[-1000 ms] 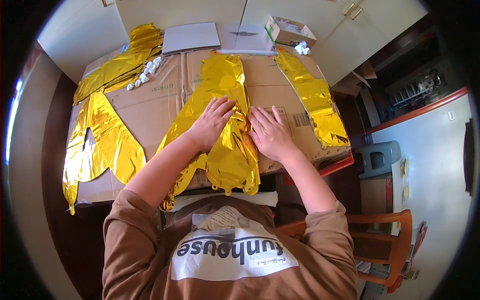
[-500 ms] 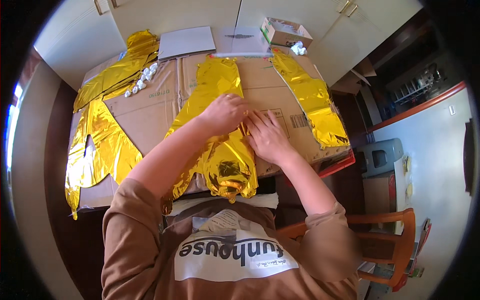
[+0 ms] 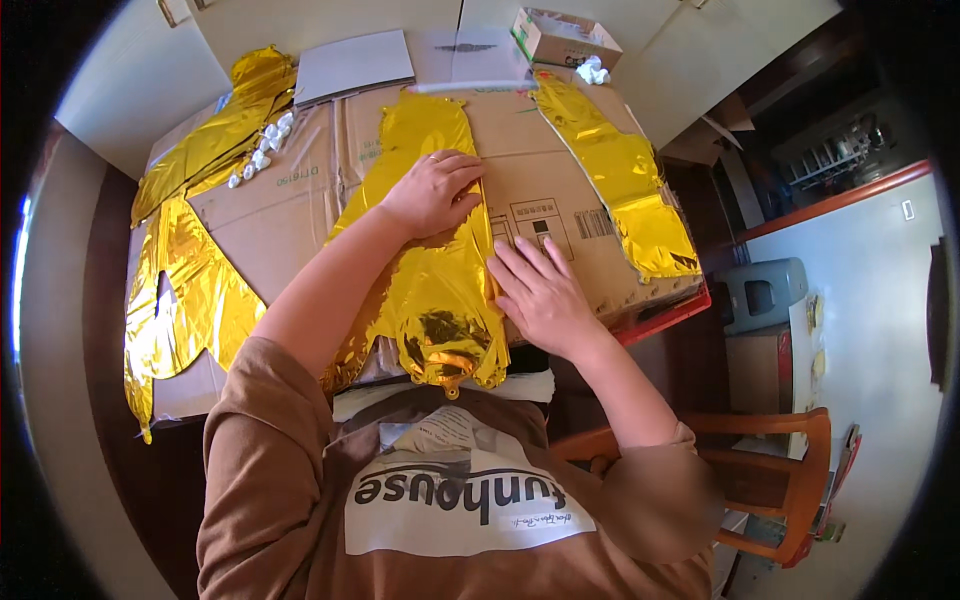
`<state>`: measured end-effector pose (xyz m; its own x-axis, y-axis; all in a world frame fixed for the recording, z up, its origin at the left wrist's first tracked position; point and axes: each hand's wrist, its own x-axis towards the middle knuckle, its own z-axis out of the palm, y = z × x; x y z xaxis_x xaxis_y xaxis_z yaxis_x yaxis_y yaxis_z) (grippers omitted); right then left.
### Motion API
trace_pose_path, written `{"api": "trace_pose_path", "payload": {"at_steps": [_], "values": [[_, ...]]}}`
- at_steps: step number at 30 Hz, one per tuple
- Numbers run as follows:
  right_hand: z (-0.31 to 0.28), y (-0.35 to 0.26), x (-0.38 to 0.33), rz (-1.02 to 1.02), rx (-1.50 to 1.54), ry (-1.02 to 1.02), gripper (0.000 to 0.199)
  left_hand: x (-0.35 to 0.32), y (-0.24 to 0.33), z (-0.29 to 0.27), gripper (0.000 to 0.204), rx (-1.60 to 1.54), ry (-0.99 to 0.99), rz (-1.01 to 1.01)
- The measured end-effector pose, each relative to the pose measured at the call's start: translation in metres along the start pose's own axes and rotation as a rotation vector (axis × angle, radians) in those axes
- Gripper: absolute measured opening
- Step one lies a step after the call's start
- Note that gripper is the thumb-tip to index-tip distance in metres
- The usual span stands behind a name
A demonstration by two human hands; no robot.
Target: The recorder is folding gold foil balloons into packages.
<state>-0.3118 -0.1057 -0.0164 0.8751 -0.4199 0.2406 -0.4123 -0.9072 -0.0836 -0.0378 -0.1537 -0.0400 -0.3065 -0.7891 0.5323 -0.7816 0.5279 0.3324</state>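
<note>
A flat gold foil balloon [image 3: 425, 130] lies lengthwise in front of me, its lower end at the near edge. My left hand [image 3: 437, 190] rests on its middle, with the fingers bent toward the foil's right edge and the thumb apart from them. Lower and to the right, my right hand [image 3: 545, 300] lies with its fingers spread over the cardboard [image 3: 290, 215], its thumb side next to the balloon's right edge. More flat gold foil [image 3: 205, 275] covers the left side. On the right lies a narrow, folded gold foil piece [image 3: 620, 170].
Small white crumpled pieces [image 3: 262, 158] lie by the left foil, and another white wad [image 3: 592, 70] sits near an open carton [image 3: 565, 40]. A flat white panel [image 3: 355, 65] lies at the back. A wooden chair [image 3: 815, 480] stands at the right.
My hands have moved apart: the left is farther up the foil, while the right has slid down and outward along its right edge. The whole view has shifted slightly.
</note>
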Motion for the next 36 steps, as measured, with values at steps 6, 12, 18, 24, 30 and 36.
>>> {"api": "trace_pose_path", "payload": {"at_steps": [6,12,18,24,30,36], "values": [[-0.016,-0.02,-0.035,-0.069,0.053,-0.001,0.049,-0.001,-0.003,0.004,0.037,0.007,0.028,0.002],[-0.014,-0.003,-0.031,-0.06,0.323,0.051,0.038,-0.002,-0.004,0.004,0.038,-0.003,0.017,-0.001],[0.002,0.005,0.034,0.116,0.253,0.166,0.044,-0.002,-0.007,0.004,0.039,-0.022,0.033,0.017],[0.023,-0.005,0.033,0.063,0.058,0.02,0.06,0.001,-0.008,0.002,0.037,-0.103,0.003,-0.006],[0.02,-0.008,0.039,0.054,0.082,-0.009,0.059,-0.021,-0.008,-0.037,0.025,-0.093,0.505,-0.227],[0.016,-0.005,0.031,0.061,0.064,-0.027,0.061,-0.159,0.137,-0.143,0.025,-0.822,0.173,-1.034]]}}
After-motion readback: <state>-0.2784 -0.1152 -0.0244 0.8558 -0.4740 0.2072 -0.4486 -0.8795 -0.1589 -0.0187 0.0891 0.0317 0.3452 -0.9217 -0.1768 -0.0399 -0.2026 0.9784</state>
